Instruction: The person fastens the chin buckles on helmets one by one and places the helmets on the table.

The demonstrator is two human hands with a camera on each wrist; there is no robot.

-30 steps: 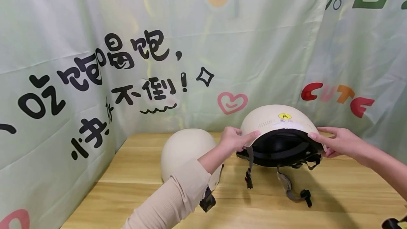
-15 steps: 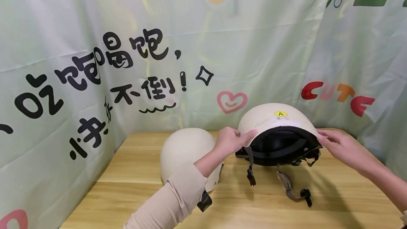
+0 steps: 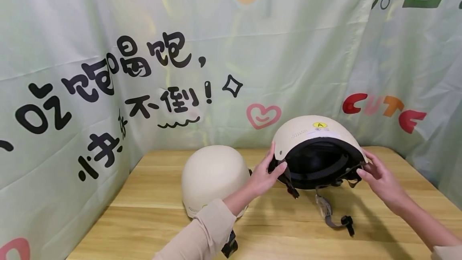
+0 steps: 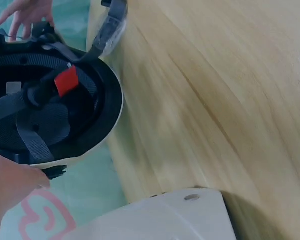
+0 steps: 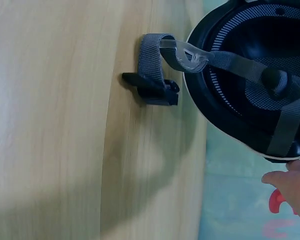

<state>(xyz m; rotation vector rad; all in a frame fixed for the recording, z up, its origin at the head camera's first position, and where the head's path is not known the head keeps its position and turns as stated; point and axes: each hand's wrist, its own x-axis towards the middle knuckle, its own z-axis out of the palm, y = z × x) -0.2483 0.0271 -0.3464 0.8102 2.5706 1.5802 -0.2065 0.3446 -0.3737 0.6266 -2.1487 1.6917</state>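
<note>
A cream helmet [image 3: 314, 125] with a yellow "A" sticker is held tilted, its black inside [image 3: 317, 159] facing the head camera. My left hand [image 3: 265, 173] grips its left edge, thumb at the strap. At the opposite edge, my right hand [image 3: 384, 179] holds the rim between thumb and fingers. A grey chin strap with a black buckle [image 3: 347, 222] hangs down to the table. In the left wrist view, a red buckle piece [image 4: 66, 81] shows across the dark lining [image 4: 105, 100]. The right wrist view shows the strap's buckle [image 5: 155, 90] on the wood.
A second cream helmet [image 3: 214, 175] sits dome up on the wooden table [image 3: 151, 196], left of the held one and partly behind my left forearm. Its black buckle [image 3: 229, 246] lies in front. A printed cloth [image 3: 306, 59] hangs behind the table.
Both hands have shifted lower on the held helmet's sides, and its opening has tipped slightly further toward the camera. The left strap's buckle has swung right. The second helmet looks unmoved.
</note>
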